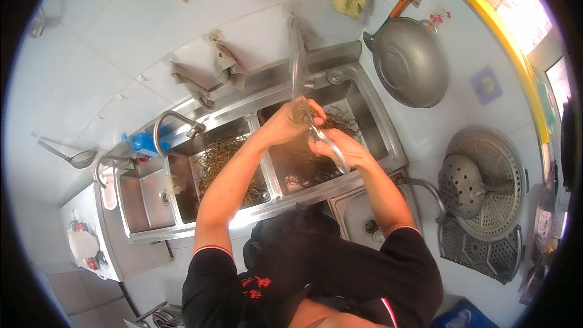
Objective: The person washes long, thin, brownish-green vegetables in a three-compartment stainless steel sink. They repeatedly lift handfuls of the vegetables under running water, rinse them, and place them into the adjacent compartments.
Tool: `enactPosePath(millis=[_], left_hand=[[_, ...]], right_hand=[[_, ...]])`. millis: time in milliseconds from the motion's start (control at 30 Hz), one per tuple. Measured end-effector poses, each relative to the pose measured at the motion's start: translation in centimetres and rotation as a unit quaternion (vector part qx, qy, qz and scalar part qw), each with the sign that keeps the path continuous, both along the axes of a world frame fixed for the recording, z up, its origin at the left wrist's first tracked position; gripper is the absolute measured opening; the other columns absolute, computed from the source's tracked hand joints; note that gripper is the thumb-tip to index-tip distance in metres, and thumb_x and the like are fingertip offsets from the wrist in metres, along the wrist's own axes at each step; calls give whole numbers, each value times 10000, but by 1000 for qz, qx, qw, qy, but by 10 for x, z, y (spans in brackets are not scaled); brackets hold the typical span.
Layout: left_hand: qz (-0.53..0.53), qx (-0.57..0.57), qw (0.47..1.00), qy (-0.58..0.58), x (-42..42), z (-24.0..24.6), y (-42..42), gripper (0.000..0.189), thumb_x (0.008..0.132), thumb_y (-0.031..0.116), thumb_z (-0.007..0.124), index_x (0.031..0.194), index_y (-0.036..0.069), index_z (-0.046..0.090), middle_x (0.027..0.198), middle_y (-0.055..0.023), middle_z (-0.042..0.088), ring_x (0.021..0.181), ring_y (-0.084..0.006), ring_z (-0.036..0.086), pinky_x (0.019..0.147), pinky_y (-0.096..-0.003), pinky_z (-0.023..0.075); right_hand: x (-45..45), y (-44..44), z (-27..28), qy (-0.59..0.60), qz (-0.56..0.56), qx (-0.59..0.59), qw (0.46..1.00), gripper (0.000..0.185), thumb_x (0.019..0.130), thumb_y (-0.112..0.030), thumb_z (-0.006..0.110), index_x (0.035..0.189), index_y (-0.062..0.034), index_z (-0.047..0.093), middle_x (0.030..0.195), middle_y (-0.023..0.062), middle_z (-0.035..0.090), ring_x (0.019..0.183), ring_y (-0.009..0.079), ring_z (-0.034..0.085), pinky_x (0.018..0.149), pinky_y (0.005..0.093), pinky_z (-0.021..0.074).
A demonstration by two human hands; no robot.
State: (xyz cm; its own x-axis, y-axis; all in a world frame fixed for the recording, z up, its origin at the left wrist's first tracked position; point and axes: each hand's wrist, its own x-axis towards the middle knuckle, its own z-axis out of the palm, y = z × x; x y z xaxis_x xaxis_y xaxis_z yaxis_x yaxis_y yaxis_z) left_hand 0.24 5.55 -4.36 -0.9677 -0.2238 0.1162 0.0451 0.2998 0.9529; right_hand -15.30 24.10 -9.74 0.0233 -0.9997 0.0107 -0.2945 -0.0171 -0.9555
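Over the right-hand sink basin, my left hand grips a small bundle of brown strands. My right hand is closed on a bright metal tool that looks like steel scissors, its curved handle standing out below the palm. The tool's upper end meets the bundle by my left fingers; the blades are partly hidden. Below both hands, a tangle of long brown plant-like strands lies in the right basin. Another heap of such strands fills much of the middle basin, partly behind my left forearm.
The steel sink has a faucet just beyond my hands and a curved one farther left. A blue bottle stands behind the left basin. On the right wall hang a wok and perforated steamer plates.
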Motion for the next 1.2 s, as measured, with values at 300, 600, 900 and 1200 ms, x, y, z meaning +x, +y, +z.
enactPosePath(millis=[300,600,900,1200], left_hand=[[36,-252,966,-41,1,-30,-11,295,897,21,764,1188,61,736,1110,-126,737,1080,-370,640,976,-460,535],[134,-2,986,98,-28,-35,14,486,1044,188,810,1478,22,670,1572,-137,612,1436,-306,579,1206,-436,482],[-91,197,967,-132,-14,-39,-24,547,1097,548,746,1368,73,711,1363,-96,756,1152,-212,731,1037,-395,561],[40,254,928,-270,62,-81,-28,443,1171,439,681,1362,40,664,828,59,564,712,-96,589,694,-277,583]], right_hand=[[11,13,-15,-48,-307,101,945,498,1000,-433,911,713,-65,734,602,-21,642,555,88,588,542,321,449],[-5,-28,-9,-233,-200,-64,950,347,910,-146,976,1143,19,779,960,66,802,812,134,757,716,309,608],[7,-43,25,-181,-231,46,955,379,909,-205,959,1155,14,771,906,48,763,647,115,663,570,282,510],[-35,-43,-38,-380,-404,-49,830,499,965,-242,934,1340,-12,697,1095,73,777,757,114,659,558,271,498]])
